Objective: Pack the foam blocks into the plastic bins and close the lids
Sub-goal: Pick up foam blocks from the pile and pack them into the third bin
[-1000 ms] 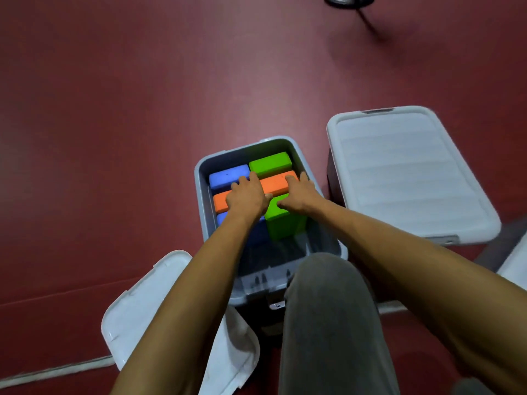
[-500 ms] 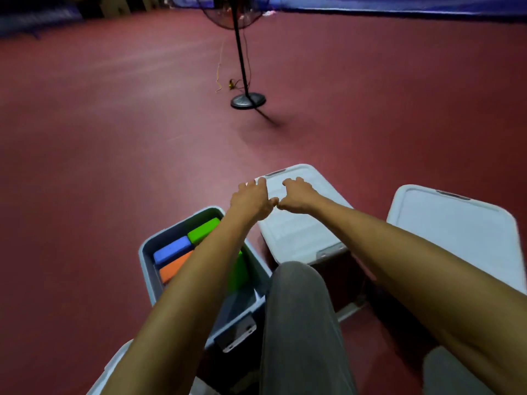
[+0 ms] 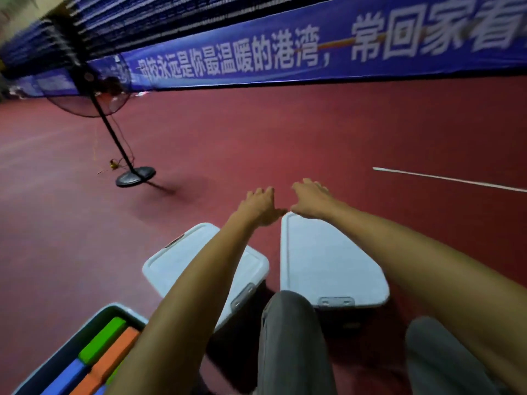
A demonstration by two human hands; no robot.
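A: Head view, starting low at the left corner: open grey bin [image 3: 94, 323], cut off by the frame edge, packed with foam blocks. Green block [image 3: 101, 342] at the far side, orange block [image 3: 112, 363] just beside it, blue block [image 3: 67, 376] next to those. No lid on this bin.

B: And the other bins?

A: Two more, both lidded. Left closed bin [image 3: 182, 260] near the middle, white lid on top, grey latch at its near edge. Right closed bin [image 3: 322, 263] just beside it, a strip of red floor [image 3: 370, 132] between the two, latch facing the camera.

B: Hands?

A: Both stretched forward, arms extended over the closed bins. Left hand [image 3: 261, 205] palm down, fingers loosely spread, holding nothing, past the far end of the left lid. Right hand [image 3: 312, 201] also palm down, fingers slightly apart, empty, at the far corner of the right lid. Hard to tell whether touching the lid edge or just above it. Thumbs close together, nearly meeting.

B: Further out?

A: Grey trouser knees [image 3: 291, 332] at the bottom, between the arms. Standing fan [image 3: 91, 89] at the upper left, black pole tilted in the frame, round base on the floor. White line [image 3: 450, 179] on the floor at the right. Blue banner [image 3: 313, 44] with white lettering along the back, dark netting above. Motion blur at the left edge.
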